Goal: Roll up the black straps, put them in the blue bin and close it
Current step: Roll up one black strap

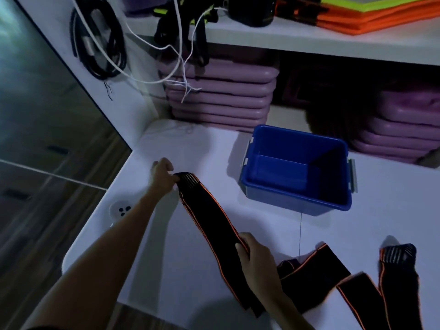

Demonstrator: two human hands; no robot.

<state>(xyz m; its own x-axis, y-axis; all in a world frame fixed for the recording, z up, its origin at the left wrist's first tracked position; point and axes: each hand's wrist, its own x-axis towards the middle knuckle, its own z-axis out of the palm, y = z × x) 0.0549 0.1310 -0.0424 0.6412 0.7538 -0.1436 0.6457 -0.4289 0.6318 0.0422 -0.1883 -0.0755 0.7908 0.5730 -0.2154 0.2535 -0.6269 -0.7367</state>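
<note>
Dim room, white tabletop (195, 253) fills lower centre and right of frame. Left hand (163, 176) sits mid-left, fingers curled round the far end of a black strap (209, 215) w/ orange edging; that end has pale stitched lines across it. Strap runs flat and diagonal down toward bottom centre. Right hand (256, 260), lower centre, grips the same strap partway along, thumb on top, fingers wrapped under the edge. So both hands closed on the one strap, stretched out betw. them, not rolled.

Past the right hand the strap goes on toward the bottom edge. More black strap (316, 275) w/ the same orange trim lies in loose zigzag folds at lower right, on the tabletop. Another strap end (400, 258) w/ stitched lines stands up near the right edge; can't tell if it's a separate strap or part of the folded one.

Blue bin (297, 203) is right of centre, above the straps, open, nothing inside, grey latches on both short sides. Apart from strap and hands. No lid in view.

Upper frame: shelf (309, 41) w/ orange and yellow folded fabric (371, 17) top right, stacked purple mats (221, 101) beneath, black cable coil (100, 44) and white cords (152, 75) hanging upper left.
</note>
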